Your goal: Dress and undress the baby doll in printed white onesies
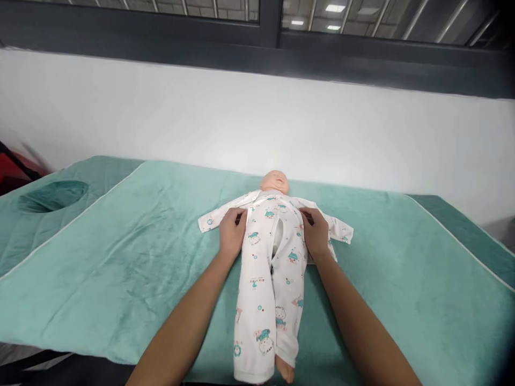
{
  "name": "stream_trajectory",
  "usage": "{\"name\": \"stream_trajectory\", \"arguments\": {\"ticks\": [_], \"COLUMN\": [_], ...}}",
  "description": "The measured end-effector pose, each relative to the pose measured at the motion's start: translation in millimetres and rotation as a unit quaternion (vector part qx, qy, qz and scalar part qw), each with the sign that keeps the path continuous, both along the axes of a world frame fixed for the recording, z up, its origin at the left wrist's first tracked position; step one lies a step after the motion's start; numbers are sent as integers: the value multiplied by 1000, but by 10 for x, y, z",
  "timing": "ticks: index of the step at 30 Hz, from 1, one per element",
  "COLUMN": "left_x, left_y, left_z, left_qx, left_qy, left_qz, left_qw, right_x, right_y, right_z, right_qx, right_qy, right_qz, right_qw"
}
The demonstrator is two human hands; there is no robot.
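A baby doll lies on its back on a teal towel, its head toward the wall. It wears a white printed romper with sleeves spread to both sides. One bare foot sticks out at the near end. My left hand rests on the doll's side at the romper's left edge, fingers curled against the cloth. My right hand lies on the opposite side, its fingers curled on the fabric too. The romper's front is open a little between my hands.
The towel covers a padded table with a darker green sheet showing at both ends. A face hole dents the sheet at the far left. A white wall and dark window frame stand behind.
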State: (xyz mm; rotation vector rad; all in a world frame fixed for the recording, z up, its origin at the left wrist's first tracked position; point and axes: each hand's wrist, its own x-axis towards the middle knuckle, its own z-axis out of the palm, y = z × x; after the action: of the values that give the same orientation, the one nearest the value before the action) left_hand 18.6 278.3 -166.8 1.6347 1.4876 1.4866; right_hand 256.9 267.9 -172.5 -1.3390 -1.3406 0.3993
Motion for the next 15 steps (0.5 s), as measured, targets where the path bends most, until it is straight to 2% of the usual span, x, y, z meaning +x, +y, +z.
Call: {"name": "stream_trajectory", "arguments": {"ticks": [3, 8, 10, 13, 15], "left_x": [-13, -22, -27, -33, -36], "left_y": [20, 30, 25, 26, 35], "left_z": [28, 54, 52, 38, 24], "left_qx": [54, 56, 52, 48, 50], "left_qy": [15, 13, 9, 5, 11], "left_qz": [-60, -160, -173, -168, -168], "left_qw": [997, 985, 983, 985, 984], "right_x": [-26, 15, 35, 47, 44], "right_y": [83, 348, 463, 603, 679], "right_z": [51, 198, 264, 323, 327], "right_qx": [22, -37, -48, -17, -20], "right_qy": [-12, -58, -96, -134, -143], "right_qz": [46, 70, 109, 188, 191], "right_qw": [999, 995, 988, 973, 971]}}
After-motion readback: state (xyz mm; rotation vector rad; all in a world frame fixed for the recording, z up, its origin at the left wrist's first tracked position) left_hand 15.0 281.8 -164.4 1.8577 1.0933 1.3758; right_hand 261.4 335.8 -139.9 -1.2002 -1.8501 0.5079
